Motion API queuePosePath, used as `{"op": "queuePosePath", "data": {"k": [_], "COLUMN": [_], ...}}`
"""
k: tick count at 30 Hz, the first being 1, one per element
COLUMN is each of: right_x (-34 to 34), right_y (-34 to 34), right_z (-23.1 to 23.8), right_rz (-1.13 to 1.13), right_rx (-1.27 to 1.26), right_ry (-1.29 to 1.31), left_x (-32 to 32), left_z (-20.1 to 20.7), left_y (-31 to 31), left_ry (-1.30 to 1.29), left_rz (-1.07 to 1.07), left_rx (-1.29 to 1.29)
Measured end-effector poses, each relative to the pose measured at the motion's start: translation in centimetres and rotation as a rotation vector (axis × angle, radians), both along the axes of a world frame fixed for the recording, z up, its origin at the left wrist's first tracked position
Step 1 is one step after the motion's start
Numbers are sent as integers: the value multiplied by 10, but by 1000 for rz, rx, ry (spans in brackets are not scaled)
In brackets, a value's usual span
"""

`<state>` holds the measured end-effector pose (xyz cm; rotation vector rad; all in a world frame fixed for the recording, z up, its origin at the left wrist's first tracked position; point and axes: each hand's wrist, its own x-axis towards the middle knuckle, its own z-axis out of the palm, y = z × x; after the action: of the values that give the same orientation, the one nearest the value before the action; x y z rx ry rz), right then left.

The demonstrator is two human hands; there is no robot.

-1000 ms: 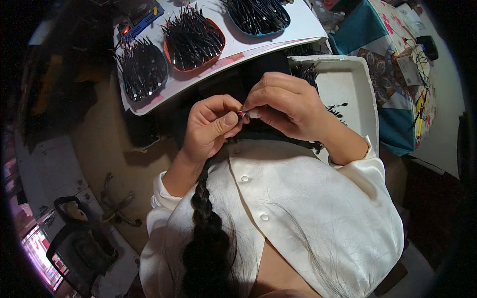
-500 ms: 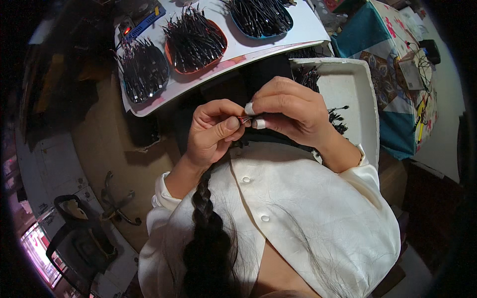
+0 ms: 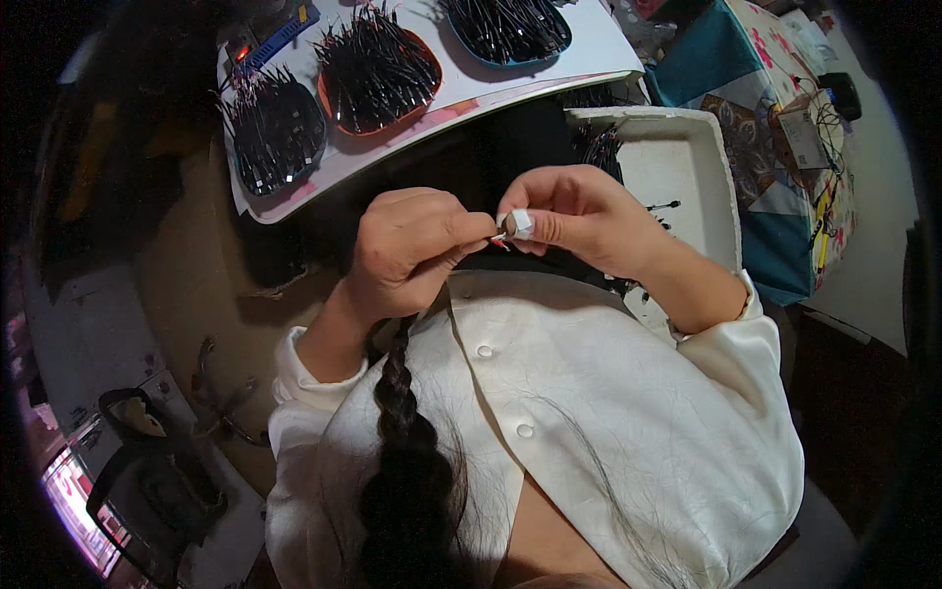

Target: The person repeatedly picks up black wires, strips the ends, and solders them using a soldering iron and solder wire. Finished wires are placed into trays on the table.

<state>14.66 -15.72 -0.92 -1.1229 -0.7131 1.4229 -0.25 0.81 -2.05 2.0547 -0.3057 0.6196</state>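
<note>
My left hand (image 3: 412, 245) and my right hand (image 3: 589, 224) meet in front of my chest, fingertips almost touching. Between them a small cable end (image 3: 500, 239) shows thin wires with red and pale tips. Thumb and forefinger of the left hand pinch it, the knuckles turned up. My right thumb, wrapped in white tape (image 3: 522, 225), presses against the right fingers on the same wires. The rest of the cable is hidden by the hands.
Ahead, a white table (image 3: 461, 103) carries a red tray (image 3: 439, 83), a blue tray (image 3: 566, 44) and another tray, all full of black cables. At right stands a white foam box (image 3: 692, 167) with cables. Beyond it is a cloth-covered table (image 3: 780, 250).
My left hand has rolled over, knuckles now up. My right hand has turned so the taped thumb lies on top. The wire tips now show between them.
</note>
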Motion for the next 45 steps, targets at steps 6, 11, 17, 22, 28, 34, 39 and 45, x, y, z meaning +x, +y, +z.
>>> {"op": "queuePosePath", "data": {"k": [6,11,17,22,28,34,39,45], "right_x": [1,2,-5,-6,6,2,-8,-7], "right_y": [-1,7,-3,-2,17,17,9,17], "right_z": [5,4,7,7,3,5,0,-13], "right_rz": [-255,-233,18,-16,-156,-153,-122,-179], "right_rx": [672,799,-72,118,816,880,783,754], "right_ry": [-1307,-1432,-4,-92,-1000,-989,-768,-685], "left_x": [-5,-6,-9,-10,-6,-7,-22,-25], "left_z": [-11,-17,-18,-25,-34,-24,-2,4], "left_y": [-12,-16,-13,-15,-22,-25,-10,-9], "left_ry": [93,122,190,292,345,371,212,214], "left_rz": [85,33,-19,-264,-552,-457,-101,50], "left_rx": [-396,-544,-426,-1118,-1612,-1477,-571,-527]}}
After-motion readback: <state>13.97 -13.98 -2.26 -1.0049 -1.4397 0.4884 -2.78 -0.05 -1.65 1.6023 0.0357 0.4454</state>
